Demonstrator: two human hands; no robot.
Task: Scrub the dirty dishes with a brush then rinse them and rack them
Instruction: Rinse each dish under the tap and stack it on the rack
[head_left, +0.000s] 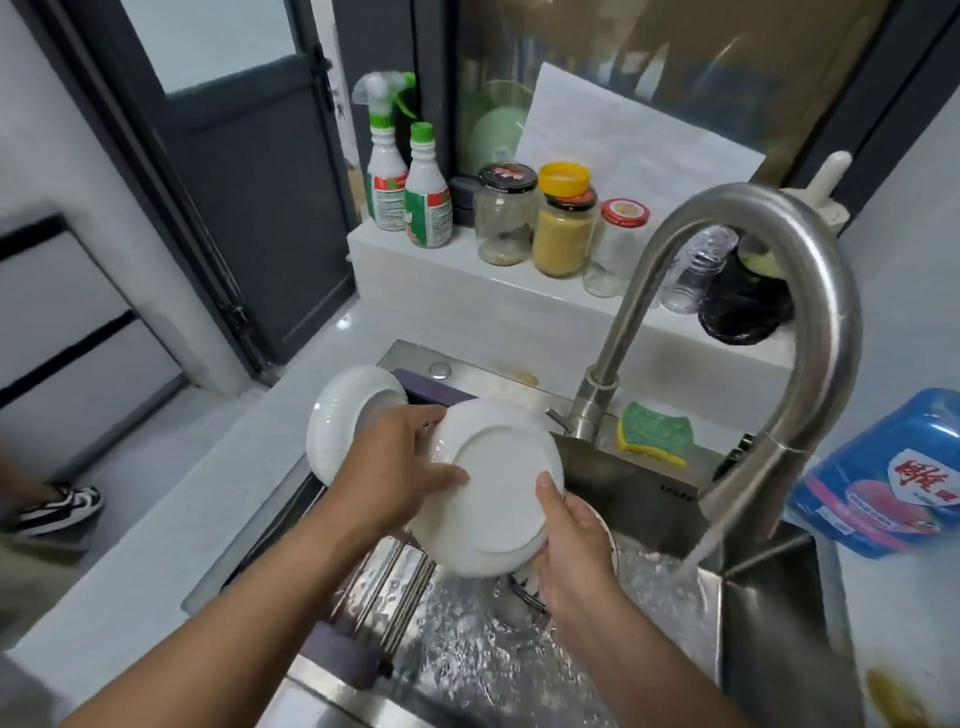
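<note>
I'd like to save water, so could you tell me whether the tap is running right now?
On: a stream of water pours from the faucet spout into the sink.

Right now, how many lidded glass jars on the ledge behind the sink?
3, in a row: black-lidded jar beside the cleaner bottles, yellow-capped jar in the middle, red-lidded jar nearest the faucet. More may be hidden behind the faucet.

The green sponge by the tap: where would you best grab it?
Probably from above, pinching the green sponge across its narrowed waist: it lies flat on the sink ledge, green side up, both long edges exposed; the tap crowds its left.
</note>
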